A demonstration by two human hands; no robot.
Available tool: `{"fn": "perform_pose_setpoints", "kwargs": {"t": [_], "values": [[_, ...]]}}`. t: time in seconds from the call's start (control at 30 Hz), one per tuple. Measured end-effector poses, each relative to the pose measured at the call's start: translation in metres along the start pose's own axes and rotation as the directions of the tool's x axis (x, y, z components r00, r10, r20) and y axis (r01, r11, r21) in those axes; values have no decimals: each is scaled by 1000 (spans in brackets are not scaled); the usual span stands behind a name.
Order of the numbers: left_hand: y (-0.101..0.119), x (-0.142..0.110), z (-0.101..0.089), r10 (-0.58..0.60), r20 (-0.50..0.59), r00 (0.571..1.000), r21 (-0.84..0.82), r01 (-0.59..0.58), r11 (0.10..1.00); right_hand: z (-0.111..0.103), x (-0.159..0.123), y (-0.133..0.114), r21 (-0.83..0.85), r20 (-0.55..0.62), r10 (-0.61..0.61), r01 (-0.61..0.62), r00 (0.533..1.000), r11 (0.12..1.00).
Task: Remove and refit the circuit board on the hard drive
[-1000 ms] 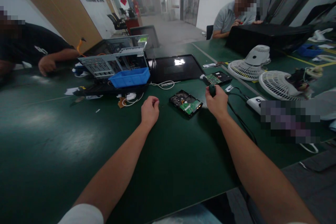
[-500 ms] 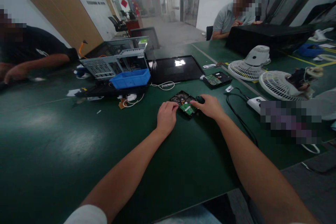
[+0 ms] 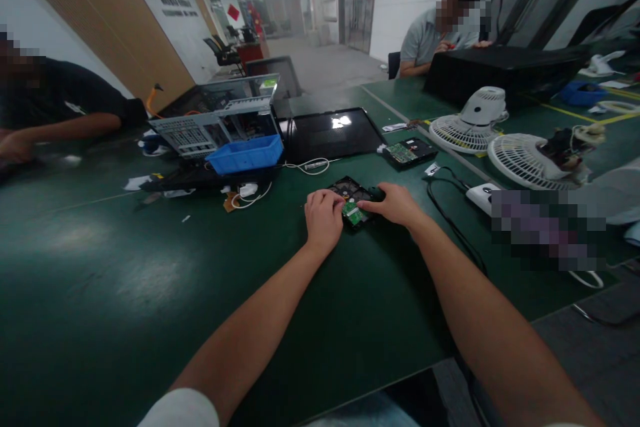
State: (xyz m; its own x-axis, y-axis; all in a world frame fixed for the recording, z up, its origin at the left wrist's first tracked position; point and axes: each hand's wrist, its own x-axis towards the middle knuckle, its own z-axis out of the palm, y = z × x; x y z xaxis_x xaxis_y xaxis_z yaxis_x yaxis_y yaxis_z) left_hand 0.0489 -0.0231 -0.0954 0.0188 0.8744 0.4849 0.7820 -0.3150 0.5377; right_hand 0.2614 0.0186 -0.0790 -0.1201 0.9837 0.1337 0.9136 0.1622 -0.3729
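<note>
In from the desk's (image 3: 360, 320) near edge, my left grip (image 3: 323, 219) grasps the hard drive (image 3: 355, 215). My right grip (image 3: 397, 204) clasps a dark handle (image 3: 375, 193).

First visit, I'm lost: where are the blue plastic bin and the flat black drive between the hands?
Blue plastic bin (image 3: 245, 163), head view: on its front wall.
Flat black drive (image 3: 355, 215), head view: on its green circuit board.

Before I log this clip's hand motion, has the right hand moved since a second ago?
Yes: the right hand has moved left, to the nearer hard drive, judged against the farther hard drive.
</note>
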Motion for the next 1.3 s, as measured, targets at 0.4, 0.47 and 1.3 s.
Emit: {"fn": "perform_pose_setpoints", "kwargs": {"t": [0.4,0.47,1.3], "values": [[-3,4,10,-58,-38,998,-77,55,995,0,-1,-1,64,0,3,-3,1000,998],[-4,5,10,-64,-38,997,-79,61,995,0,-1,-1,72,5,9,-9,1000,997],[-8,5,12,-51,-12,999,-73,50,996,-1,-2,-1,59,7,12,-13,1000,998]]}}
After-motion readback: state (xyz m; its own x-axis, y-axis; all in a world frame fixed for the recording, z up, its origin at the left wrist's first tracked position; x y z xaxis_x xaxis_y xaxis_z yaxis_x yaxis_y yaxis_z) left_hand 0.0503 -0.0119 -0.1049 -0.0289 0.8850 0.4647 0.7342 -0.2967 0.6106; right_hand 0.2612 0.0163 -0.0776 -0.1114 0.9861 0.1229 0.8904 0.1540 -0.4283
